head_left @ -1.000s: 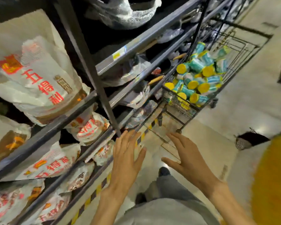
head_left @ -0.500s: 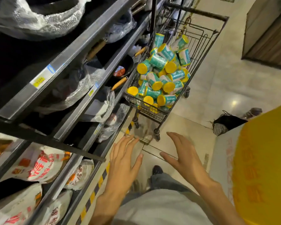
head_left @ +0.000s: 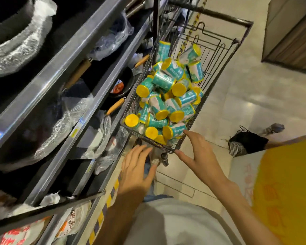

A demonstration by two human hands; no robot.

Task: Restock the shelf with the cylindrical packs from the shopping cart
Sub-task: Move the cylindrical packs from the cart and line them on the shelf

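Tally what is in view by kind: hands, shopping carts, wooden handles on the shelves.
hands: 2, left hand and right hand
shopping cart: 1
wooden handles: 3
Total: 6

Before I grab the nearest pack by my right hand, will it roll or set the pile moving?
Probably some. The pack is a cylinder lying on its side, so it could roll once freed. It sits in a loose heap in the cart, with others leaning on it; they may settle. The wrap looks glossy, possibly slippery. The right hand is open beside it.
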